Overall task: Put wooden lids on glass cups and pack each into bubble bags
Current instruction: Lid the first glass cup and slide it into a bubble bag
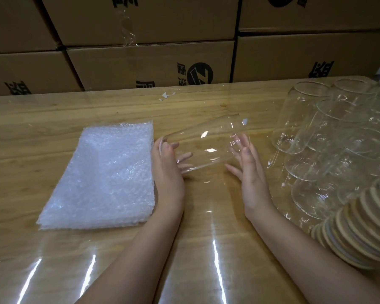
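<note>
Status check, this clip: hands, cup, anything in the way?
Left hand grips glass cup at one end; cup on its side, no lid. Right hand open, fingers against the other end. Wooden lids right, bubble bags left, nothing blocking either.

Clear glass cup, white bubble bags

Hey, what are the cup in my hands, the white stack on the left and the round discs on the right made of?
Cup: clear glossy glass, seemingly; see-through with bright glints. Stack of bags: translucent plastic bubble wrap, surface all blisters. Discs: pale matte wood, probably, with a lighter ring, perhaps a seal.
</note>
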The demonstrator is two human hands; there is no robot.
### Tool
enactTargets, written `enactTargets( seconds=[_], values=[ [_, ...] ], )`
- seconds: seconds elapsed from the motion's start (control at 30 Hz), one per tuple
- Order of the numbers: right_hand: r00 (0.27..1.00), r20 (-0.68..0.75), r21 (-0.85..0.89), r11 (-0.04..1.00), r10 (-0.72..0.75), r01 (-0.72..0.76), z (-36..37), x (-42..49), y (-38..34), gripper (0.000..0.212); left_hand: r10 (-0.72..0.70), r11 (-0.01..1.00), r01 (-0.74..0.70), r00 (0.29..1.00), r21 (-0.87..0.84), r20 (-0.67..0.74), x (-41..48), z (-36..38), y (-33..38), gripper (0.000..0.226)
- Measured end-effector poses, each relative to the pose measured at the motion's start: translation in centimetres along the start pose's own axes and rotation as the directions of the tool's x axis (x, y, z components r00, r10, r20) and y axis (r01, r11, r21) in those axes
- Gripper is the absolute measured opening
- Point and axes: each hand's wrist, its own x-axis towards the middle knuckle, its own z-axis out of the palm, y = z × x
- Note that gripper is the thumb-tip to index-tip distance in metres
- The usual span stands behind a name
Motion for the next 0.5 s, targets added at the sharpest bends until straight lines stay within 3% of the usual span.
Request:
enactTargets(
  seconds=[0.1, 0.2, 0.33, 0.5],
  values=[
    [1.0, 0.001, 0.04, 0.999, 0.009, -0.009, 0.0, 0.1, -0.1, 0.059, 0.059, 0.998, -0.06, 0.997, 0.021, 0.052, -0.5, 0.2, 0.1, 0.051],
    [0.999, 0.017, 0.047, 0.998, 0.037, -0.037, 0.2, 0.0, -0.3, 0.073, 0.033, 0.999, -0.032, 0.992, -0.006, 0.122, -0.6, 0.0, 0.4, 0.048],
    [0.997, 0.034, 0.058, 0.995, 0.073, -0.075, 0.3, -0.2, -0.3, 0.059, -0.044, 0.999, 0.043, 0.972, 0.006, 0.232, -0.7, 0.3, 0.5, 0.058],
    [0.996, 0.038, 0.09, 0.992, 0.085, -0.088, 0.2, -0.1, -0.3, 0.078, -0.017, 0.989, -0.023, 0.962, 0.143, 0.272, -1.4, 0.7, 0.0, 0.051]
  ],
)
